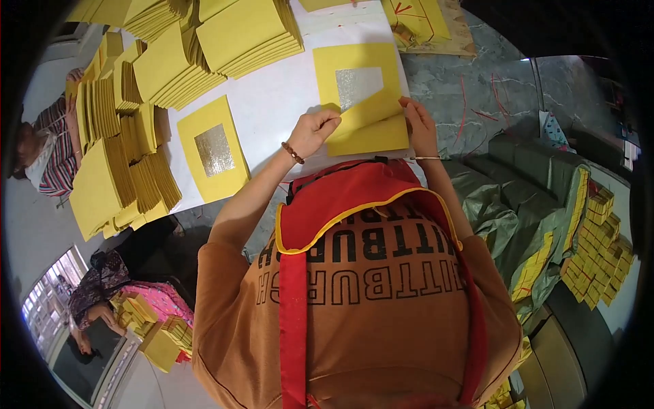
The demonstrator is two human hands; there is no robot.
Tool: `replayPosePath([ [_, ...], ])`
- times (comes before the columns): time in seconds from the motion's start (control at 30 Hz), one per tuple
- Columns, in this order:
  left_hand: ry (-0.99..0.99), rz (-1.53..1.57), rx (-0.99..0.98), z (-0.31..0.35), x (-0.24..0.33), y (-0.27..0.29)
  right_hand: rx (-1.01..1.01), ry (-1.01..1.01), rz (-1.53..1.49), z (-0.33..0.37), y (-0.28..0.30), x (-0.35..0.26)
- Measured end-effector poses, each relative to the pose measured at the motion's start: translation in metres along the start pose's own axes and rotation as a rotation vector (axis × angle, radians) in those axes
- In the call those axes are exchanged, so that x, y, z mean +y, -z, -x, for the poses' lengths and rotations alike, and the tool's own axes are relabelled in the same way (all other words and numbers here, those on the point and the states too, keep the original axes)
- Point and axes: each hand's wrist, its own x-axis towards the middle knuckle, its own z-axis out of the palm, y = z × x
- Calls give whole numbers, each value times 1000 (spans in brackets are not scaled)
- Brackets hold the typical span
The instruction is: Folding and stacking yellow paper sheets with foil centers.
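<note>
"Along the left of my white table stand stacks of folded yellow paper, pressed together, I think, so they hold each other up."

"And just beside them?"

"One yellow piece with a silver patch, lying flat. It's apart from what I'm handling, probably so my arm doesn't drag it."

"What's your left hand up to?"

"My left hand is nearly closed, fingers curled, thumb and forefinger pinching the left end of a raised flap. That flap belongs to the yellow sheet at the table's near edge, right in front of my red apron, likely so both hands reach it squarely."

"And the right?"

"My right hand is half open, fingers fairly straight, tips at the flap's other end. From this angle I can't tell whether they grip that corner or only touch it. Having a hand at each end should keep the flap even."

"Farther right?"

"Green-wrapped bundles, off the table, the wrapping perhaps there against dust."
</note>
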Motion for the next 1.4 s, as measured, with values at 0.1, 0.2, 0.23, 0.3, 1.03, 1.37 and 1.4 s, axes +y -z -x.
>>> replayPosePath([
  [0.1,33,105,60,-3,-8,-2,71,70,7,9,-9,-8],
  [0.2,117,138,93,-3,-12,-2,80,57,37,14,-4,-6],
  [0.23,106,119,97,-2,-12,-3,80,57,37,16,-1,-8],
  [0.3,94,101,98,3,-10,-5,-27,-86,200,21,5,-10],
  [1.03,-719,-689,18,6,6,-10,-36,-247,124,27,-6,-26],
  [1.37,-736,-742,-10,7,10,-10,-50,-222,108,25,-5,-25],
  [1.4,-727,-733,-23,6,9,-9,-59,-231,108,26,-5,-26],
])
